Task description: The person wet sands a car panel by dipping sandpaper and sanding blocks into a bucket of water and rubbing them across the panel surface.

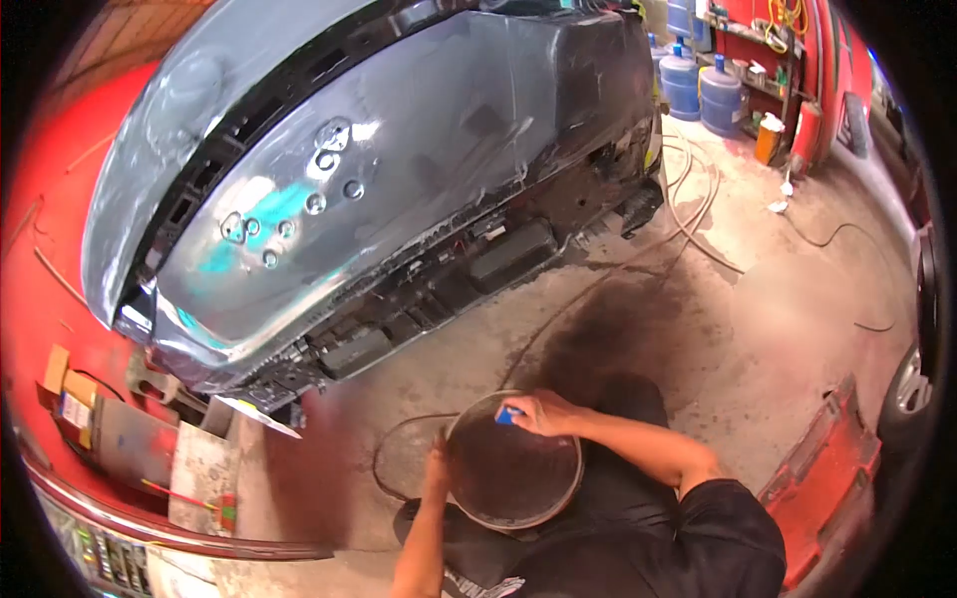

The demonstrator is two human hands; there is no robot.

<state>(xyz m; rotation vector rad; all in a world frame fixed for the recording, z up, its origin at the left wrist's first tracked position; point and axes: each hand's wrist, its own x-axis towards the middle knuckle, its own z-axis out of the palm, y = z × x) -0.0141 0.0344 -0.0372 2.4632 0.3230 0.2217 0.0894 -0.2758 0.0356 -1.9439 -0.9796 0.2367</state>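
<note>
Between my legs is a round bucket (462,503) with a dark inside, seen from above. My left hand (437,460) is at its left rim, closed on the edge, though the fingers are partly hidden and blurred. Over the upper right part of the bucket, my right hand (544,413) is closed around a small blue block (509,414). Most of the block is covered by the fingers. Ahead of me, apart from both hands, stands a grey car trunk lid (429,130) with turquoise patches and several round holes.
A hose (688,169) winds over the concrete floor. Blue water jugs (720,98) stand by a shelf at the back right. To my right lies a red car panel (822,478); at left are a cardboard box (75,399) and a long dark red trim strip (179,538).
</note>
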